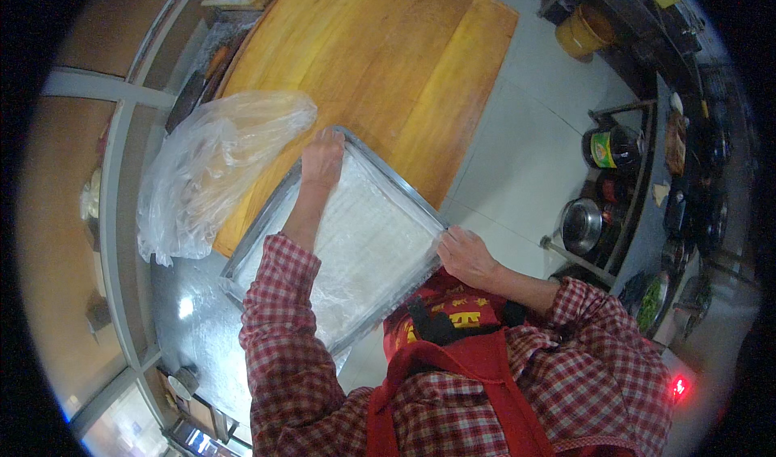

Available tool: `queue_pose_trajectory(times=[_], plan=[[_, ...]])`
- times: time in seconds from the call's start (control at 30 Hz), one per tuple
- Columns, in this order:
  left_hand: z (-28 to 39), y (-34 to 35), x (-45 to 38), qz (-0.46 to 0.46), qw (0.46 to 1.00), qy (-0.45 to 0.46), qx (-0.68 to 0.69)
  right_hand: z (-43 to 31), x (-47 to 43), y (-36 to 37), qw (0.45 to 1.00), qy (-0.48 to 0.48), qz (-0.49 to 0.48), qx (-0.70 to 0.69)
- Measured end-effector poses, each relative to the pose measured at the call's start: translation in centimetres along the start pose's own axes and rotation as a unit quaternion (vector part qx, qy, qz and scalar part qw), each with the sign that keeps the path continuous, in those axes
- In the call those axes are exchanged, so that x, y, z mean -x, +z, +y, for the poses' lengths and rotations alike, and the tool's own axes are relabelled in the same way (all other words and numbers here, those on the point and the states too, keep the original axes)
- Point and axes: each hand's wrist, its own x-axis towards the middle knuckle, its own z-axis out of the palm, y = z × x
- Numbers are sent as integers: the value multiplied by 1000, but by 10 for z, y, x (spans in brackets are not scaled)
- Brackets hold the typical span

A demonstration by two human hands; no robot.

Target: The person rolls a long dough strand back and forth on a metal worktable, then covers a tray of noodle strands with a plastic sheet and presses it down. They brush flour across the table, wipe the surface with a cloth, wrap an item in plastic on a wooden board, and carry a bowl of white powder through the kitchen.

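Observation:
A rectangular metal tray [370,226] lies before me, partly over the wooden board and partly over the steel counter. Its inside looks pale and whitish, with clear plastic film along the rims; what lies beneath the film is hard to make out. At the tray's far left corner, my left hand [323,157] grips the rim. My right hand [465,256] holds the right corner, close to my red apron [448,311]. Left of the tray, a crumpled clear plastic bag [206,172] rests on the board's edge.
The wooden board [376,51] extends away from me. The steel counter [206,323] is at left, beside a framed partition [118,214]. On the right, across a tiled floor [521,154], stands a shelf with a steel pot [581,223] and a labelled jar [606,148]. A yellow bucket [583,33] is farther off.

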Motion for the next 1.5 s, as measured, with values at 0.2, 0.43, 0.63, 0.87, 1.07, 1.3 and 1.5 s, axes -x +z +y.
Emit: queue_pose_trajectory(times=[0.2, 0.43, 0.63, 0.87, 1.07, 1.3, 1.5], plan=[[19, -10, 9, -8, 999, -32, -24, -18, 2, -15, 992, 6, -32, 124], [52, -21, -8, -193, 969, -115, -108, -26, -17, -19, 979, -4, -201, 23], [40, -16, -11, -178, 974, -109, -89, -9, -23, -25, 972, 21, -227, -58], [31, -24, 40, 93, 979, -165, 75, 7, 18, -42, 990, -21, -22, -139], [40, 0, 52, 59, 980, -165, 96, 13, 24, -22, 997, -49, -37, -55], [27, 1, 34, -58, 973, -189, 122, 6, -14, -22, 982, -32, -187, 14], [22, -11, 50, 114, 969, -124, 182, 11, -3, -42, 991, -28, -93, -90]])
